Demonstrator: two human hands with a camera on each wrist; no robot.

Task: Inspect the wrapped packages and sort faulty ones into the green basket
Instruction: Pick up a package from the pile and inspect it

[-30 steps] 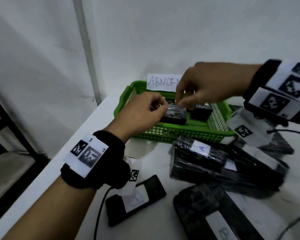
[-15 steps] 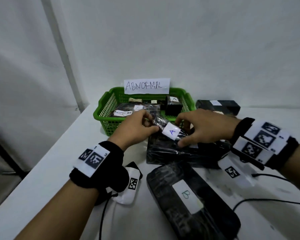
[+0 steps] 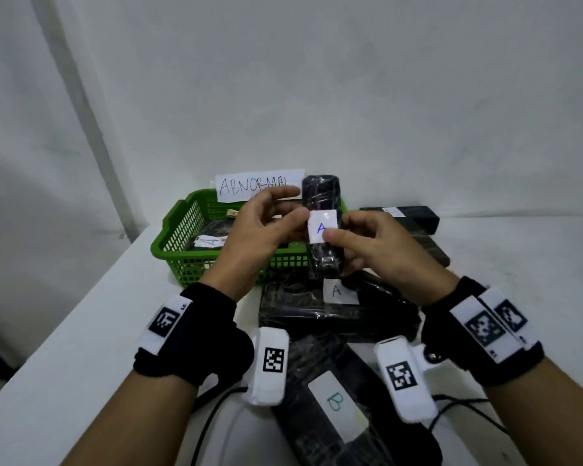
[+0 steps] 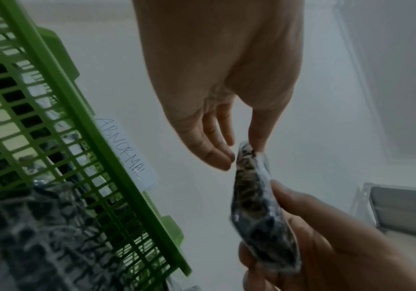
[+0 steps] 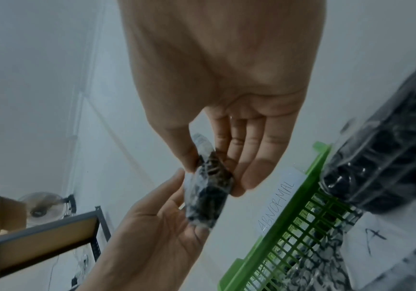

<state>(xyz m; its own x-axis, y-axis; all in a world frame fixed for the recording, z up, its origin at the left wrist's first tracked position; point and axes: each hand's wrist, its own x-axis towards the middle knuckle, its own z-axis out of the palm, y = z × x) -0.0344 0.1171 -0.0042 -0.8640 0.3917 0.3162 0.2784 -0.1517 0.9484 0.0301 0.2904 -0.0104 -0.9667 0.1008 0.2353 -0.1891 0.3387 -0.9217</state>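
A small black film-wrapped package (image 3: 320,200) with a white label "A" stands upright in the air in front of the green basket (image 3: 179,243). My left hand (image 3: 297,210) pinches its upper left side, thumb tip against the top end in the left wrist view (image 4: 239,155). Lower on its right side, my right hand (image 3: 337,243) holds it between thumb and fingers. From the right wrist, the package (image 5: 209,187) sits between my right hand (image 5: 211,169) above and the left palm below. The basket (image 4: 52,78) carries an "ABNORMAL" sign (image 3: 256,186) and holds several wrapped packages.
On the white table lie a larger package marked "A" (image 3: 337,314), a long one marked "B" (image 3: 334,401) nearest me, and more black packages (image 3: 404,213) at the back right. The table's left edge runs beside the basket; cables trail near my wrists.
A second ago both hands were at the basket with another package. They then took the small "A" package off the pile and have lifted it and turned it upright.
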